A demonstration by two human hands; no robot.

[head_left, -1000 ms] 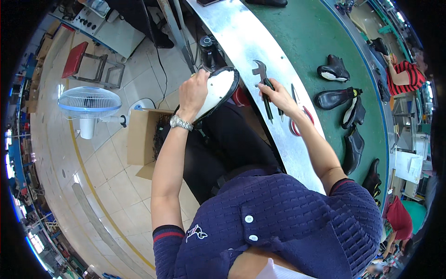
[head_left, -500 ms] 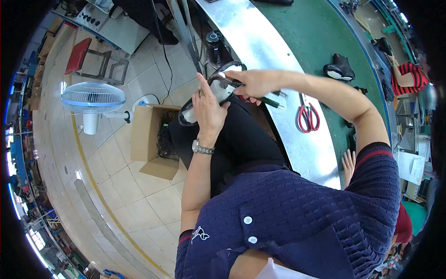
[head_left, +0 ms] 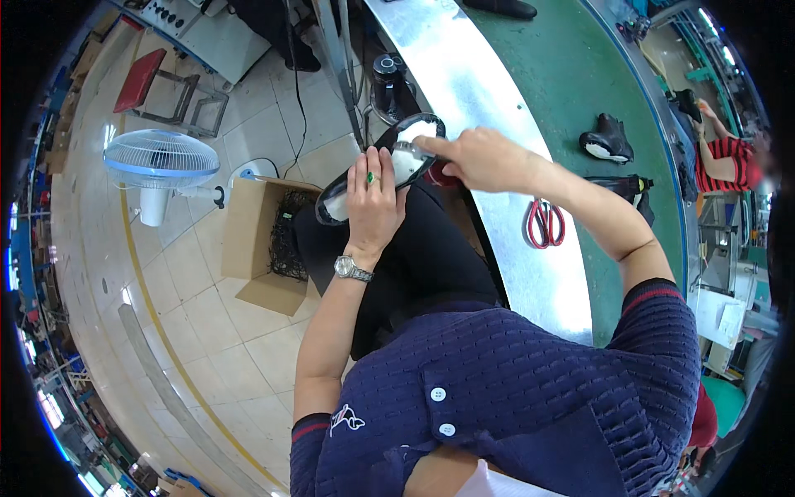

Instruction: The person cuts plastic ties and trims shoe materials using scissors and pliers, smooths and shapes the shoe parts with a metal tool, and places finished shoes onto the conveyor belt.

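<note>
A black shoe upper [head_left: 334,207] on a last, its pale underside turned up, lies across my lap at the bench edge. My left hand [head_left: 374,199] is closed over its middle, fingers laid across the underside. Near the shoe's far end, my right hand [head_left: 489,161] grips metal-headed pincers [head_left: 402,148], their head against the pale underside. The index finger points along the tool, while its handles are hidden behind the hand. Something dark red [head_left: 441,174], which I cannot make out, shows under that hand.
Red-handled scissors [head_left: 546,224] lie on the metal bench top [head_left: 480,79] at the right. Black shoes [head_left: 607,139] rest on the green surface beyond. An opened cardboard box [head_left: 248,236] with black scraps and a fan [head_left: 161,161] stand left. A person in red stripes [head_left: 720,166] sits far right.
My right hand has turned, so the green-handled ends no longer show, and its index finger now stretches along the tool. My left fingers have come together on the shoe. The other person's hand near my right elbow is gone.
</note>
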